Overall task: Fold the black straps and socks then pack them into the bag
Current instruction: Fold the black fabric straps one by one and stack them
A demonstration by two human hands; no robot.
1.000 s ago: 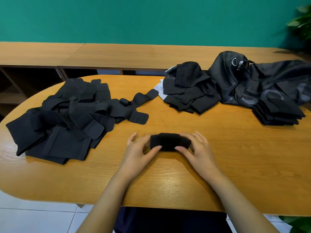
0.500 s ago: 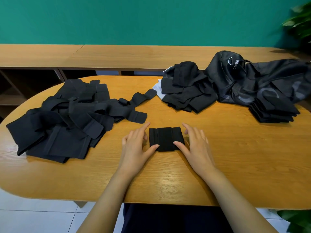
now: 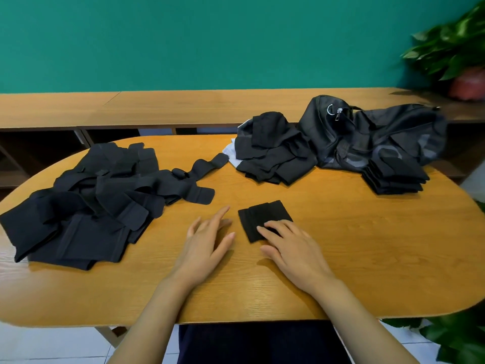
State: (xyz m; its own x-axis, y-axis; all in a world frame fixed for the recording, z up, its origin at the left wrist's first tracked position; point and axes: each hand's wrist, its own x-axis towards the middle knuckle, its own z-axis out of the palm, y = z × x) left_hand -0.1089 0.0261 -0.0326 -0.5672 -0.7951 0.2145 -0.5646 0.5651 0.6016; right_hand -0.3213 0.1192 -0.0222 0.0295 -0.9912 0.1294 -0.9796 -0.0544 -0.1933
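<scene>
**Right fingers flat on a folded strap, left hand open beside it**

The right hand's (image 3: 294,248) fingers (image 3: 273,227) lie straight and slightly spread, their tips resting on the near right corner of the folded strap (image 3: 262,215); nothing is pinched. The left hand (image 3: 207,245) is at about 8 o'clock from the strap. It is palm down with its fingers (image 3: 220,214) fanned apart, just beside the strap without touching it. Whether this palm rests on the table (image 3: 367,245) or hovers just over it is hard to tell.

The folded strap is a small black square. It lies flat near the middle of the table, turned a little off square to the near edge.

Taking that strap as the clock's centre:

- **9 to 10 o'clock:** a loose pile of unfolded black straps (image 3: 86,206), with one strap end trailing toward 11 o'clock.
- **12 to 1 o'clock:** a heap of black socks (image 3: 275,151) lying over something white.
- **2 o'clock:** the black bag (image 3: 380,137), slumped on the table and touching the sock heap.
- **Just in front of the bag:** a neat stack of folded black pieces (image 3: 396,174), leaning against it.

Behind the table runs a wooden shelf unit (image 3: 183,106) against a green wall (image 3: 210,40). A potted plant (image 3: 456,48) stands at its right end.
</scene>
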